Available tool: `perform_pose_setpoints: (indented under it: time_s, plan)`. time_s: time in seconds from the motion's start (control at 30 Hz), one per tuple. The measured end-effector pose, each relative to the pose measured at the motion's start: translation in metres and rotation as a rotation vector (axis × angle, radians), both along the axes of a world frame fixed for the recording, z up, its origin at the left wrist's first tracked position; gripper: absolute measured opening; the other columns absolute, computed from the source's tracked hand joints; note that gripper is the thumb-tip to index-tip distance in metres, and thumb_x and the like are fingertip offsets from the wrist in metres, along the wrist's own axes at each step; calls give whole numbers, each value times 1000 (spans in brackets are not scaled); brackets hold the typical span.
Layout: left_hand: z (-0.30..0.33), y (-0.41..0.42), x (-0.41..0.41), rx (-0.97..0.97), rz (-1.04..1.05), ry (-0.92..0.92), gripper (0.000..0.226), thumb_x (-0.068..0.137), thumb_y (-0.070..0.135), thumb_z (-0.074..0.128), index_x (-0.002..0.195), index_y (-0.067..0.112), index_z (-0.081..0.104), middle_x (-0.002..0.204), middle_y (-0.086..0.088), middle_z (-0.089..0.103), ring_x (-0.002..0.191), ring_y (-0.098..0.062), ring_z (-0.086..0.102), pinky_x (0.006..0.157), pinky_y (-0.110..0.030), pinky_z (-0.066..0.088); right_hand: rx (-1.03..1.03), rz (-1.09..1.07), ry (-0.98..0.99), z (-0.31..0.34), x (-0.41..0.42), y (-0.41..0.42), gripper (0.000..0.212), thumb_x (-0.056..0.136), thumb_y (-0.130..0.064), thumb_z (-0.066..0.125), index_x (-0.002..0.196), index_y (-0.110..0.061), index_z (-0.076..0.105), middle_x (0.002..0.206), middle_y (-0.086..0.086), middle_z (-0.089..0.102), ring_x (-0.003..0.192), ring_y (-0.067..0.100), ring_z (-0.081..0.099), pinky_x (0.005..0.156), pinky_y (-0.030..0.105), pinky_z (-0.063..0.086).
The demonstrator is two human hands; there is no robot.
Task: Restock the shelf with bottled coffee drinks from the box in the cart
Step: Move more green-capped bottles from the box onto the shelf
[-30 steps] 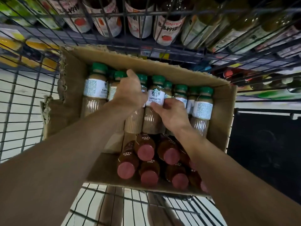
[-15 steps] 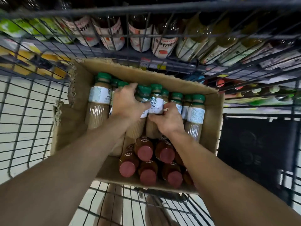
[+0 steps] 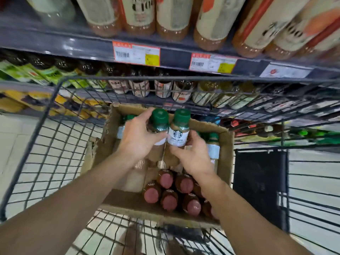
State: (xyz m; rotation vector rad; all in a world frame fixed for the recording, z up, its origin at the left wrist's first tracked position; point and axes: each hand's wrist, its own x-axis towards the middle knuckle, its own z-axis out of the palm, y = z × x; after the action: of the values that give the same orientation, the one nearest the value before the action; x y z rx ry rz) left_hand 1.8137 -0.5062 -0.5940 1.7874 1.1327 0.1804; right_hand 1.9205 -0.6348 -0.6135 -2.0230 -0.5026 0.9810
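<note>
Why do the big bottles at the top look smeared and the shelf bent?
Head view: motion blur smears the top-shelf bottles; the wide-angle lens bows the shelf edge; the green-capped bottles in both hands stay fairly sharp, with glare on the shelf edge.

Single head-worn wide-angle view, looking forward and steeply down into a wire cart (image 3: 55, 144); cardboard box (image 3: 223, 162) close at frame centre, shelf (image 3: 55, 46) across the upper frame, forearms entering from the bottom corners.

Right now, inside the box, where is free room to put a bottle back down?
Bare cardboard floor shows along the box's left wall, beside the pink-capped bottles. These crowd the near right; green-capped bottles fill the far right corner.
</note>
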Motion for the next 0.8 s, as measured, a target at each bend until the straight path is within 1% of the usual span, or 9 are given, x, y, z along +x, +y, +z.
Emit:
perform_pose_setpoints:
  time_s: [0.07, 0.17, 0.27, 0.37, 0.43, 0.5, 0.6, 0.73, 0.8]
  plan:
    - [30, 5, -3, 35, 15, -36, 86, 57, 42, 87, 135, 29, 53, 115, 6, 69, 107, -9, 63, 99, -36, 50, 46, -23, -53, 29, -1, 3, 35, 73, -18, 81, 100, -26, 60, 87, -15, 66, 74, -13, 58, 65, 10, 44]
    - [86, 10, -7, 96, 28, -102, 83, 54, 52, 82, 130, 32, 55, 108, 14, 70, 102, -3, 65, 95, -34, 52, 128, -48, -148, 78, -5, 8, 36, 71, -19, 80, 99, -31, 61, 89, -13, 68, 81, -7, 61, 68, 10, 46]
    - [144, 6, -8, 137, 24, -170, 73, 62, 36, 87, 128, 27, 58, 109, 15, 70, 101, 0, 64, 95, -32, 51, 187, -92, -200, 122, -7, 8, 41, 70, -26, 79, 106, -33, 62, 99, -13, 68, 92, -1, 61, 76, 19, 48]
    - [203, 11, -9, 201, 2, -258, 61, 66, 24, 87, 121, 34, 60, 105, 19, 70, 99, 1, 64, 91, -31, 52, 258, -85, -245, 174, -7, 16, 42, 73, -24, 79, 106, -41, 58, 104, -21, 65, 97, -9, 56, 76, 9, 42]
    - [242, 21, -9, 248, -15, -308, 54, 66, 23, 86, 108, 45, 59, 100, 28, 68, 96, 6, 63, 87, -25, 52, 322, -79, -278, 203, -5, 23, 42, 73, -25, 79, 108, -38, 60, 105, -21, 66, 98, -5, 58, 78, 14, 44]
    - [282, 30, -11, 295, -9, -354, 53, 65, 22, 87, 101, 46, 57, 99, 35, 64, 94, 11, 60, 83, -16, 49, 387, -75, -309, 235, -5, 32, 46, 73, -27, 80, 113, -36, 61, 107, -20, 65, 99, -3, 60, 78, 13, 44]
    - [340, 44, -15, 365, 10, -428, 58, 61, 20, 90, 108, 36, 60, 101, 27, 67, 95, 7, 61, 84, -19, 49, 477, -71, -362, 291, -5, 47, 53, 73, -31, 80, 120, -36, 57, 111, -21, 63, 105, -3, 58, 81, 8, 43]
    - [414, 67, -17, 453, 9, -511, 59, 59, 18, 90, 108, 34, 60, 100, 25, 68, 94, 3, 63, 85, -23, 51, 643, -84, -372, 371, -5, 73, 59, 72, -22, 82, 120, -36, 50, 113, -19, 63, 106, -1, 60, 84, 18, 51]
    - [446, 79, -18, 499, -1, -542, 60, 59, 21, 90, 108, 36, 59, 101, 22, 68, 96, 0, 64, 85, -26, 51, 694, -81, -429, 403, -5, 86, 56, 71, -19, 83, 114, -36, 51, 109, -19, 63, 103, 0, 61, 82, 17, 51]
